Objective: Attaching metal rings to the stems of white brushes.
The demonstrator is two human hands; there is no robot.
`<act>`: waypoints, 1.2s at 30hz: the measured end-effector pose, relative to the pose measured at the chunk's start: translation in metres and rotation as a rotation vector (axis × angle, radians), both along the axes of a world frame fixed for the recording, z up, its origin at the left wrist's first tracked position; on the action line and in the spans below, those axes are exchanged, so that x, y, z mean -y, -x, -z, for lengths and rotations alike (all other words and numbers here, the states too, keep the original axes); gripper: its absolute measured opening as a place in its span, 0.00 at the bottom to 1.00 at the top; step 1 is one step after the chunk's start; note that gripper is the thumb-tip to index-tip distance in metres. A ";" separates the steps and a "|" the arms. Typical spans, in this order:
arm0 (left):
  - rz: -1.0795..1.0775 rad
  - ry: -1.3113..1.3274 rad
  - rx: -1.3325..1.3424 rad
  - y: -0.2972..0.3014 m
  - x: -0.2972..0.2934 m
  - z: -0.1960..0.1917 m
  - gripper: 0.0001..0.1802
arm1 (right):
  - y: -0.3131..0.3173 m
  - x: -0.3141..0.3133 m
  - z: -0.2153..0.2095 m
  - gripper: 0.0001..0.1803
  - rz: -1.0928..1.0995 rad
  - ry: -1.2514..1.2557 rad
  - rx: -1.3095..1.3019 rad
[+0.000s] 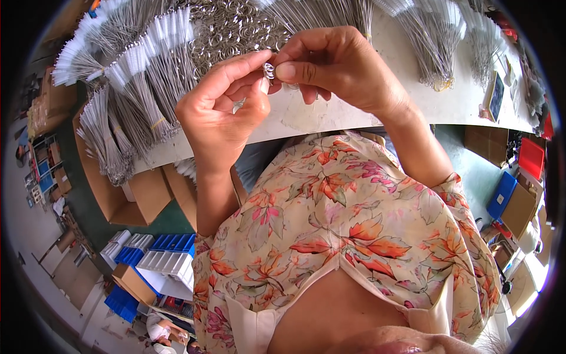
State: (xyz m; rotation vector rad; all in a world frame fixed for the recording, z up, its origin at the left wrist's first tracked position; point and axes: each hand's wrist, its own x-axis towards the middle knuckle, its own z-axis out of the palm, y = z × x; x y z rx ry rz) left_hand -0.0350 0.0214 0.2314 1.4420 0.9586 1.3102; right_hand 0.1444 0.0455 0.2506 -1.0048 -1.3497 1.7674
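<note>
Just above the table's front edge, my two hands meet at a few small shiny metal rings (269, 71). My left hand (221, 109) pinches them between thumb and forefinger. From the other side, the thumb and forefinger of my right hand (339, 65) close on the same rings; how many each hand grips is too small to tell. A bit of metal glints below my right fingers. Beyond my hands spreads a loose pile of similar metal rings (227, 32). Left of it lie bundles of thin wire brushes (150, 71) with white bristle ends, some banded together.
More brush bundles (433, 44) lie on the white table (413, 109) at the right. Below its left edge stands an open cardboard box (132, 203). Blue and white plastic bins (168, 265) are stacked lower left, near another person (159, 327). A red bin (532, 158) stands far right.
</note>
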 end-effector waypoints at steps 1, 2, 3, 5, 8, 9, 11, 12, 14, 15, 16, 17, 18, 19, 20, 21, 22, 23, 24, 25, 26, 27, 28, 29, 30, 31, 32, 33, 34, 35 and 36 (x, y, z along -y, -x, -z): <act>0.012 0.011 -0.019 0.002 -0.001 0.000 0.15 | -0.001 -0.001 0.000 0.08 -0.054 -0.046 0.099; 0.023 0.023 -0.038 0.004 -0.002 -0.001 0.15 | -0.002 -0.002 0.000 0.08 -0.108 -0.092 0.197; 0.020 0.023 -0.037 0.005 -0.002 -0.002 0.15 | -0.003 -0.003 0.002 0.08 -0.110 -0.091 0.198; 0.062 0.044 -0.078 0.007 -0.001 -0.004 0.14 | -0.006 -0.004 0.009 0.07 -0.161 -0.088 0.110; 0.224 0.336 0.069 0.018 -0.013 -0.007 0.16 | -0.006 0.001 0.012 0.07 -0.166 -0.013 0.107; 0.180 0.364 -0.052 0.021 -0.025 -0.007 0.18 | -0.005 0.007 0.026 0.06 -0.096 -0.278 0.162; -0.262 0.286 -0.520 0.055 -0.067 0.017 0.16 | 0.002 0.017 0.066 0.06 -0.026 -0.776 0.377; -0.472 0.040 -1.221 0.091 -0.085 0.031 0.18 | 0.007 0.026 0.078 0.06 -0.034 -1.009 0.523; -0.373 0.252 -1.436 0.101 -0.099 0.028 0.18 | 0.009 0.036 0.098 0.05 -0.129 -1.201 0.757; -0.381 0.232 -1.486 0.106 -0.100 0.036 0.18 | 0.009 0.040 0.102 0.06 -0.128 -1.186 0.744; -0.389 0.219 -1.540 0.110 -0.098 0.041 0.17 | 0.008 0.035 0.100 0.06 -0.127 -1.199 0.741; -0.404 0.217 -1.539 0.113 -0.099 0.044 0.17 | 0.007 0.025 0.097 0.07 0.008 -1.201 0.654; -0.434 0.177 -1.481 0.116 -0.096 0.045 0.16 | 0.005 0.017 0.093 0.08 0.134 -1.194 0.561; -0.464 0.137 -1.425 0.119 -0.095 0.048 0.15 | -0.003 0.002 0.089 0.08 0.183 -1.131 0.623; -0.501 0.157 -1.439 0.126 -0.089 0.049 0.15 | -0.007 -0.018 0.080 0.07 0.246 -1.130 0.638; -0.494 0.141 -1.379 0.129 -0.087 0.050 0.14 | -0.011 -0.038 0.078 0.05 0.308 -1.019 0.731; -0.489 0.121 -1.322 0.130 -0.086 0.048 0.13 | -0.019 -0.060 0.083 0.06 0.326 -1.035 0.804; -0.506 0.148 -1.293 0.127 -0.085 0.045 0.13 | -0.022 -0.076 0.078 0.10 0.237 -0.843 1.064; -0.522 0.169 -1.262 0.120 -0.085 0.041 0.12 | -0.025 -0.088 0.075 0.14 0.153 -0.705 1.184; -0.547 0.145 -1.269 0.108 -0.084 0.034 0.12 | -0.030 -0.095 0.079 0.15 0.147 -0.649 1.198; -0.573 0.124 -1.277 0.104 -0.081 0.027 0.11 | -0.028 -0.100 0.078 0.16 0.159 -0.632 1.246; -0.607 0.141 -1.286 0.106 -0.075 0.024 0.11 | -0.027 -0.103 0.073 0.15 0.120 -0.608 1.244; -0.582 0.215 -0.902 0.109 -0.070 0.021 0.10 | -0.023 -0.106 0.069 0.15 0.084 -0.581 1.246; -0.542 0.268 -0.517 0.114 -0.065 0.017 0.09 | -0.018 -0.110 0.071 0.15 0.068 -0.597 1.231; -0.510 0.303 -0.358 0.119 -0.062 0.008 0.10 | -0.022 -0.113 0.073 0.15 0.061 -0.584 1.214; -0.519 0.295 -0.265 0.131 -0.059 0.006 0.10 | -0.026 -0.115 0.075 0.15 0.057 -0.567 1.201; -0.520 0.288 -0.172 0.146 -0.057 0.002 0.11 | -0.028 -0.119 0.077 0.15 0.068 -0.558 1.210; -0.563 0.345 -0.281 0.166 -0.057 -0.002 0.10 | -0.032 -0.122 0.078 0.14 0.100 -0.507 1.151; -0.596 0.400 -0.390 0.185 -0.060 -0.005 0.10 | -0.038 -0.121 0.078 0.14 0.138 -0.453 1.097; -0.684 0.406 -0.493 0.193 -0.059 -0.007 0.11 | -0.041 -0.118 0.069 0.13 0.194 -0.280 0.886; -0.692 0.238 -0.838 0.232 -0.058 0.009 0.15 | -0.042 -0.114 0.065 0.11 0.296 -0.240 0.534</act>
